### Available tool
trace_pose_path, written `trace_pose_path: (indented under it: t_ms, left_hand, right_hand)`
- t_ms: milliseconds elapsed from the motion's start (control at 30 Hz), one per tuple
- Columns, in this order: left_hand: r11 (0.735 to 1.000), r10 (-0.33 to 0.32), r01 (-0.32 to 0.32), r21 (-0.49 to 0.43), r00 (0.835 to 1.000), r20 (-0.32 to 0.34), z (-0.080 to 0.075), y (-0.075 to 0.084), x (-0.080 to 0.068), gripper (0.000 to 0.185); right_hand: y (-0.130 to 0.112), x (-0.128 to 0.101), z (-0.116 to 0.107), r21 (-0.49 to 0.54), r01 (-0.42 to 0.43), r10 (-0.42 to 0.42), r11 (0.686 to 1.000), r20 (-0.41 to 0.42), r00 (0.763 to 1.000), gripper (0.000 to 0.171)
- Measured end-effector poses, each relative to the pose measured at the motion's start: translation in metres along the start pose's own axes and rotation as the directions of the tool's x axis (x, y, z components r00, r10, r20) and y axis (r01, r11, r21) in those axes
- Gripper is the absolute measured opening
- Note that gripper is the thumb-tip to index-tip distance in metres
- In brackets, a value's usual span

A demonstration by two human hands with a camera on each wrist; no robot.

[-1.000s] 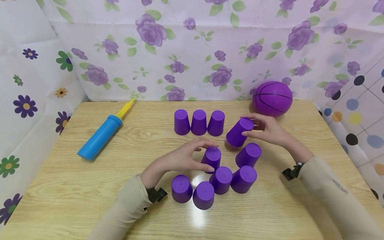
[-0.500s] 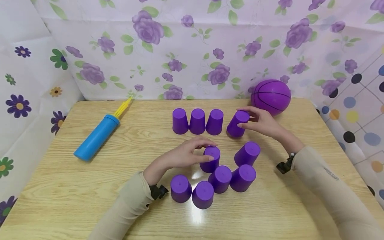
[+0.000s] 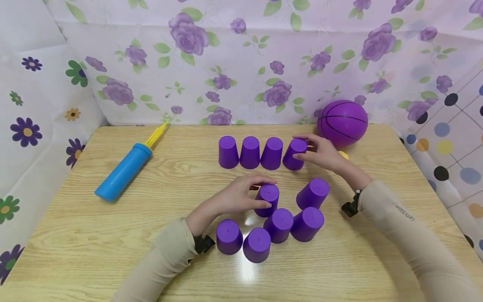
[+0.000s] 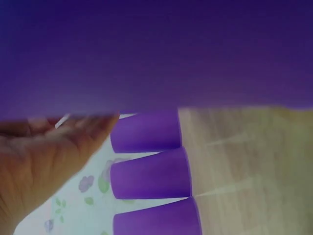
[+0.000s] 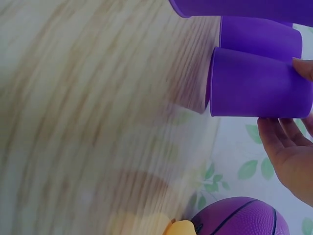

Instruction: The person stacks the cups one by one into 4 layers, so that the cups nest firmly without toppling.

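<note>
My right hand (image 3: 322, 155) grips an upside-down purple cup (image 3: 289, 160) near its top, at the right end of a back row of similar cups. In the right wrist view the thumb and fingers lie on opposite sides of that cup (image 5: 259, 83), whose rim is at or close to the tabletop. Nearer the front, my left hand (image 3: 241, 195) holds another upside-down purple cup (image 3: 268, 198), thumb in front and fingers behind. Several more upside-down cups (image 3: 278, 226) stand in front of and to the right of it. A blurred purple surface covers the upper left wrist view.
A purple basketball (image 3: 343, 122) sits at the back right, with a small yellow thing (image 3: 343, 155) partly hidden behind the right hand. On the left lies a blue hand pump (image 3: 124, 172) with a yellow end. Flowered cloth (image 3: 234, 63) hangs behind the wooden table (image 3: 94, 251).
My right hand has moved its cup back and left, bringing it beside the three cups in the back row, from tilted to nearly upright. The left hand has stayed almost still.
</note>
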State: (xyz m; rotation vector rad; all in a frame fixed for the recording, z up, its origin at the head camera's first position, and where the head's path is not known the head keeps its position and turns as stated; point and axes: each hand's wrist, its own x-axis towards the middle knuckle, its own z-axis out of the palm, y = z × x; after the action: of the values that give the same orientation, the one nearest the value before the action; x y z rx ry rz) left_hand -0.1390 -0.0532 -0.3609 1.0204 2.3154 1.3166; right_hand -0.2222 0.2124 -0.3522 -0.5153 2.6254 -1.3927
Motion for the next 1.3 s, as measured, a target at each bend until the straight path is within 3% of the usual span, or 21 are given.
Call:
trace_pose_path:
  t_ms: [433,767,1100,1200,1300]
  left_hand:
    - [0.993,-0.067,0.066,-0.097,0.998,-0.011,0.005,-0.002,0.0,0.05]
    - [0.989,-0.091,0.089,-0.121,0.996,-0.006,0.007,-0.002,0.0,0.051]
    - [0.979,-0.119,0.117,-0.166,0.993,0.003,-0.002,0.028,-0.009,0.05]
    - [0.977,-0.134,0.132,-0.17,0.991,0.002,-0.002,0.027,-0.009,0.049]
    - [0.978,-0.136,0.133,-0.161,0.991,-0.007,0.001,0.016,-0.007,0.049]
  right_hand:
    - [0.025,0.009,-0.001,-0.013,-0.005,0.005,1.0,0.0,1.0,0.059]
    - [0.005,0.0,0.001,0.022,-0.032,0.032,0.999,0.005,0.999,0.054]
    - [0.006,-0.001,0.004,0.053,-0.028,0.028,0.998,0.01,1.0,0.058]
    - [0.008,-0.002,0.004,0.06,-0.021,0.019,0.998,0.023,1.0,0.062]
    - [0.007,-0.005,0.004,0.04,0.006,-0.007,0.999,0.017,1.0,0.066]
